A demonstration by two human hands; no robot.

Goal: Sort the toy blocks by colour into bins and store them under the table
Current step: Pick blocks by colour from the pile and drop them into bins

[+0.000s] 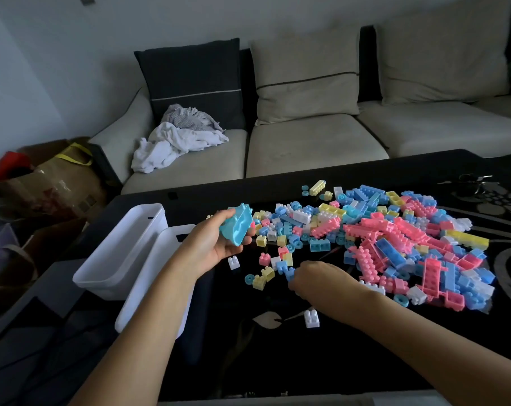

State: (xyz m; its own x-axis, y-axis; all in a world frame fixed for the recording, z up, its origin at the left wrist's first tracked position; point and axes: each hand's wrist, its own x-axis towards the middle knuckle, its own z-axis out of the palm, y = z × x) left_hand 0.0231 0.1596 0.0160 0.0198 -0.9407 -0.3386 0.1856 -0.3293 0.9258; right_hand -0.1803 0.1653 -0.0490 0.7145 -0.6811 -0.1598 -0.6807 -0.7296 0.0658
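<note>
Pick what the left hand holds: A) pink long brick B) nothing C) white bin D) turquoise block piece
D: the left hand has a large turquoise block piece in its grip, lifted off the table beside the white bins.

Two bare arms are showing, coming in from the near edge. No sleeves are covering them as far as the picture goes, and nothing is showing on the wrists. The left hand is bare, with nothing showing on its fingers. The right hand is bare too, and only its back is showing, so its fingers are mostly hiding. The left arm is looking long and thin and is running from the near left. The right arm is looking wider and is running from the near right.
</note>
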